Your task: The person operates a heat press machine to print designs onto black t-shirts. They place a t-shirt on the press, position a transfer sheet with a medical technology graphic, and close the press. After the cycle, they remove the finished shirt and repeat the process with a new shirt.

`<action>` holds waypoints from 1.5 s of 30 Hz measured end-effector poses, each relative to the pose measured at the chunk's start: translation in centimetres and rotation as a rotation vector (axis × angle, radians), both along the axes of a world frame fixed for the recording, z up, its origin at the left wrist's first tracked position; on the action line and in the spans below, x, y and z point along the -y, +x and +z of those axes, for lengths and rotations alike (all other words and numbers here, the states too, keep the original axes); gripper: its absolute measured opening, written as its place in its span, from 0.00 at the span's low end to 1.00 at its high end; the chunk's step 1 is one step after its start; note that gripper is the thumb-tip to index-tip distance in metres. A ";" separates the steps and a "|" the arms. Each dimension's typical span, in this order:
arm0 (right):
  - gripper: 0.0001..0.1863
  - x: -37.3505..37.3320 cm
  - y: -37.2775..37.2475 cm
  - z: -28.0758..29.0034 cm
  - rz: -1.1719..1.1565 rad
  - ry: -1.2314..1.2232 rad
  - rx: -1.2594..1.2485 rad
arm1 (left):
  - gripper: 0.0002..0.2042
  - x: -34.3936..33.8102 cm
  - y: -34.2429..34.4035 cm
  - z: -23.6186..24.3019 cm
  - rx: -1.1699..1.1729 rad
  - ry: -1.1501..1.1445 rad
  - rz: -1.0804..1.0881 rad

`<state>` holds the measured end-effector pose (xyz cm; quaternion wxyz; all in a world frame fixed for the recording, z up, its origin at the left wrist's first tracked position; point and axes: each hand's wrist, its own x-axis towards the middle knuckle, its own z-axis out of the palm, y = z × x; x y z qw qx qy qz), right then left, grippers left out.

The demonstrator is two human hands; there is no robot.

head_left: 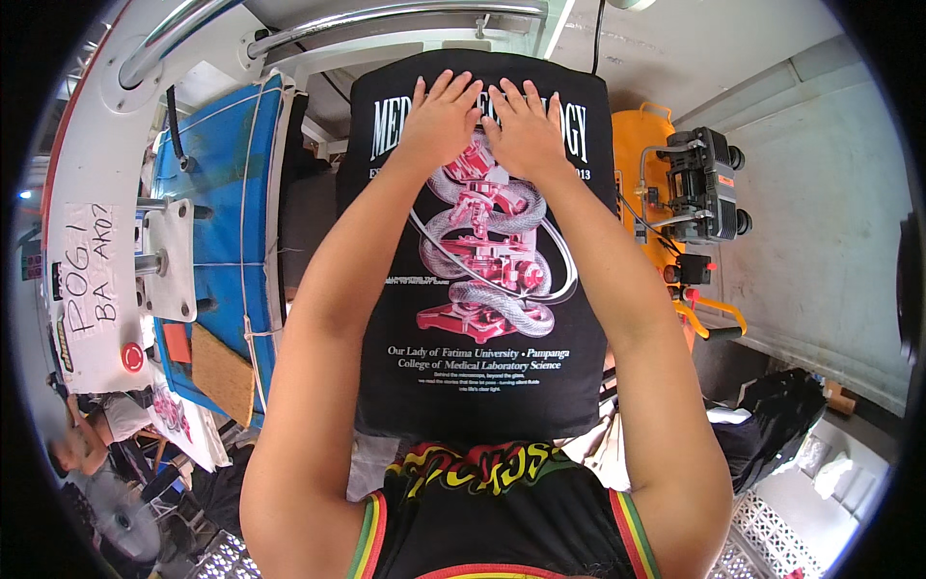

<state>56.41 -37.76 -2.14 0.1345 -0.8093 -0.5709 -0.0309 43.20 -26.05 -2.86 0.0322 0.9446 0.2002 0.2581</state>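
Note:
A black printed T-shirt [386, 299] is stretched over a flat board in front of me, with white lettering across its far part and a pink-and-grey snake and microscope picture in the middle. My left hand [442, 121] lies flat on the cloth near the far end, fingers spread over the large lettering. Beside it, my right hand [527, 130] also rests flat, fingers apart and pointing away from me. The two hands nearly meet at the thumbs, and neither holds anything. Part of the lettering is hidden under them.
Left of the shirt stands a blue padded panel [227, 232] tied with string, next to a white machine frame [101, 280] with a red button [132, 357]. Metal rails [405, 14] cross the far side. An orange air compressor [641, 174] stands at right; dark cloth [776, 425] lies lower right.

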 end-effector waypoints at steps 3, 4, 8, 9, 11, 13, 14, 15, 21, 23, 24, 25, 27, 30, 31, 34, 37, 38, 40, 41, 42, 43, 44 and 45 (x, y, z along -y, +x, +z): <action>0.23 0.8 3.8 0.6 -0.068 0.015 -0.026 | 0.21 -3.7 -0.7 -0.1 0.021 -0.093 0.070; 0.22 0.8 6.3 0.5 -0.158 0.063 -0.030 | 0.21 -5.9 -1.2 -0.1 0.033 -0.128 0.106; 0.36 0.3 14.3 1.0 -0.577 -0.052 -0.428 | 0.17 -14.3 -2.9 -1.0 -0.009 -0.282 0.285; 0.39 0.3 16.8 -0.4 -0.576 -0.053 -0.577 | 0.15 -15.4 -2.5 -1.2 -0.064 -0.383 0.258; 0.43 0.2 19.3 -2.5 -0.551 -0.036 -0.782 | 0.13 -16.7 -1.6 -0.3 -0.226 -0.566 0.110; 0.45 0.5 20.3 -3.2 -0.529 0.010 -0.887 | 0.09 -16.0 -0.6 2.0 -0.300 -0.533 -0.015; 0.44 0.4 20.5 -3.5 -0.516 0.042 -0.949 | 0.08 -15.7 -0.7 2.3 -0.239 -0.427 -0.047; 0.42 0.3 20.7 -3.7 -0.503 0.075 -1.010 | 0.07 -15.3 -0.8 2.6 -0.178 -0.320 -0.078; 0.37 0.0 21.4 -4.1 -0.432 0.160 -1.068 | 0.13 -9.9 -1.9 3.1 0.099 0.232 0.033; 0.35 -0.3 21.4 -3.9 -0.433 0.175 -1.037 | 0.13 -10.4 -2.0 2.7 0.192 -0.015 0.031; 0.34 -0.5 21.6 -4.1 -0.448 0.200 -0.979 | 0.13 -10.8 -1.8 2.7 0.242 -0.138 0.025; 0.33 -0.5 21.9 -4.2 -0.463 0.225 -0.921 | 0.14 -11.1 -1.6 2.7 0.180 -0.303 -0.050; 0.31 -0.6 21.1 -3.1 -0.514 0.181 -0.803 | 0.13 -8.4 -0.9 2.8 0.048 -0.252 -0.252; 0.29 -0.7 19.3 -1.3 -0.574 0.183 -0.620 | 0.14 -6.5 -1.2 1.9 -0.037 -0.164 -0.280; 0.28 -0.7 18.6 -0.9 -0.592 0.196 -0.558 | 0.14 -6.2 -1.5 1.3 -0.046 -0.134 -0.244; 0.25 -0.3 17.0 0.1 -0.613 0.252 -0.379 | 0.16 -8.1 -2.8 0.6 -0.136 -0.114 -0.090; 0.22 -0.3 12.6 2.0 -0.355 0.386 0.163 | 0.18 -6.8 -3.1 2.2 -0.137 -0.065 -0.038; 0.21 -0.4 10.4 1.8 -0.193 0.341 0.103 | 0.19 -5.8 -2.8 2.8 -0.111 -0.048 -0.060; 0.27 -0.2 4.0 2.7 0.186 0.102 -0.066 | 0.23 -2.9 -1.7 2.1 -0.149 -0.101 -0.240; 0.31 0.1 1.9 0.1 0.194 0.009 0.067 | 0.23 -1.7 -1.2 0.8 -0.158 -0.045 -0.194; 0.33 0.1 0.6 -1.2 0.124 0.023 0.071 | 0.24 -0.9 -1.1 -0.1 -0.168 0.011 -0.141; 0.32 0.2 0.4 -0.7 0.091 -0.020 0.044 | 0.24 -0.9 -1.3 0.0 -0.184 0.001 -0.108; 0.31 0.1 0.5 0.0 0.056 -0.059 0.017 | 0.24 -1.2 -1.4 0.1 -0.200 -0.005 -0.076; 0.30 0.1 0.8 0.2 0.052 -0.036 -0.002 | 0.24 -1.6 -1.6 0.2 -0.217 -0.011 -0.045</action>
